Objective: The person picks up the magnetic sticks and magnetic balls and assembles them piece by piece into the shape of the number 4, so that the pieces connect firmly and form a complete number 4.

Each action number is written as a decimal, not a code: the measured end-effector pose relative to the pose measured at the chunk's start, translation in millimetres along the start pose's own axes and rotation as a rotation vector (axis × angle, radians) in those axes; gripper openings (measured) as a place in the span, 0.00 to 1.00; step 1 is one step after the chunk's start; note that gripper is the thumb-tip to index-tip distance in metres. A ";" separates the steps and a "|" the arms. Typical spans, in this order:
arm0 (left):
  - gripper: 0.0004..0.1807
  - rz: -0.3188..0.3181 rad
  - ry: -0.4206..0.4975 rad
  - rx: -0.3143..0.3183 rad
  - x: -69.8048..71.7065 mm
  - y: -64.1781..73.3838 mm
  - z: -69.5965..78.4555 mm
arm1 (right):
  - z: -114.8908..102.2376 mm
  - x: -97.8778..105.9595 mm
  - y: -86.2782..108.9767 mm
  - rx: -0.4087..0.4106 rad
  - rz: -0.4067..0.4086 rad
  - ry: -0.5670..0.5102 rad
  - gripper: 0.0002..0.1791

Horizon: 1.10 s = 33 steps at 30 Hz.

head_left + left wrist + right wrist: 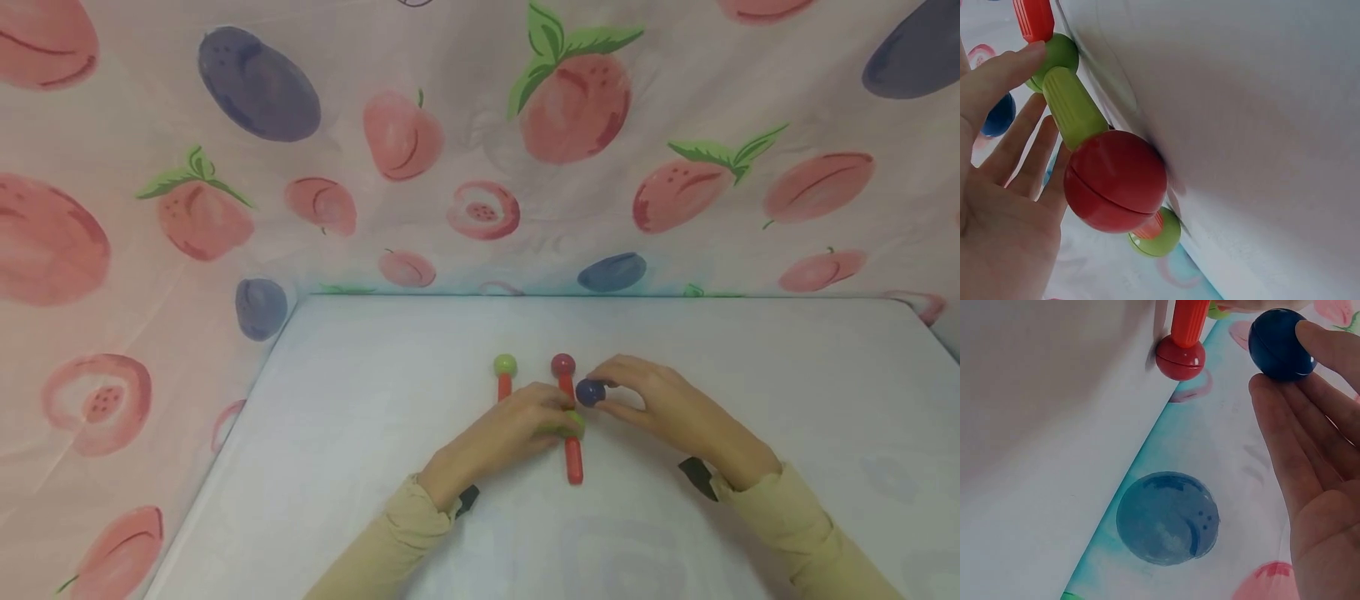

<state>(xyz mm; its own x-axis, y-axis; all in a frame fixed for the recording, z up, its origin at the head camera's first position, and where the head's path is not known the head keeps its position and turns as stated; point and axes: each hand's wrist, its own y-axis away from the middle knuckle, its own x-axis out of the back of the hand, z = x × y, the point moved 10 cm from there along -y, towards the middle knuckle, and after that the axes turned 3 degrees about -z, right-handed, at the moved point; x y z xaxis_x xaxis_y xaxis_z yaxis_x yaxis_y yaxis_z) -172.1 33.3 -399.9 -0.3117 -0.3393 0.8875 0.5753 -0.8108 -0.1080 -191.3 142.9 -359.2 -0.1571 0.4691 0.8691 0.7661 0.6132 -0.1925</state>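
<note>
On the white table lies a joined figure of balls and rods. My left hand [513,427] pinches its green ball [573,424] between thumb and fingers. From that ball one red rod [574,462] points toward me and another leads to a dark red ball [563,364]. A green rod [1075,109] links it to a red ball [1116,181], covered by the left hand in the head view. A further red rod [505,386] ends in a light green ball [506,364]. Beside the figure, my right hand [663,402] holds a dark blue ball [590,392], apart from the rods.
The white tabletop [360,358] spreads around the figure. A fruit-patterned cloth [480,142] hangs behind the table's far edge and along its left side.
</note>
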 end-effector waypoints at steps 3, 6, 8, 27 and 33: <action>0.15 -0.004 -0.025 -0.009 -1.2 -2.2 1.6 | -2.5 -0.6 3.7 0.013 0.000 0.005 0.19; 0.14 -0.008 -0.038 -0.019 -2.5 -4.8 3.1 | -4.6 -1.3 7.1 0.018 -0.009 0.006 0.19; 0.13 -0.011 -0.037 -0.026 -3.7 -6.4 4.0 | -4.9 -2.6 9.3 0.009 -0.025 0.001 0.19; 0.13 -0.103 -0.147 0.040 -17.6 -12.4 5.8 | -10.4 -13.9 25.2 -0.012 -0.081 -0.011 0.17; 0.14 -0.111 -0.180 0.035 -19.1 -11.4 6.4 | -11.8 -15.7 29.7 0.000 -0.088 -0.004 0.18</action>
<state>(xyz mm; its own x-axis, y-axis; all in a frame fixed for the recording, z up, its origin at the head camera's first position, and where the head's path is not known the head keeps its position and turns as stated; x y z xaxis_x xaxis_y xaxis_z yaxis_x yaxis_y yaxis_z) -167.9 52.1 -412.8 -0.2360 -0.1558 0.9592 0.5721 -0.8202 0.0075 -158.7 146.2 -373.2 -0.2267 0.4159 0.8807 0.7494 0.6521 -0.1150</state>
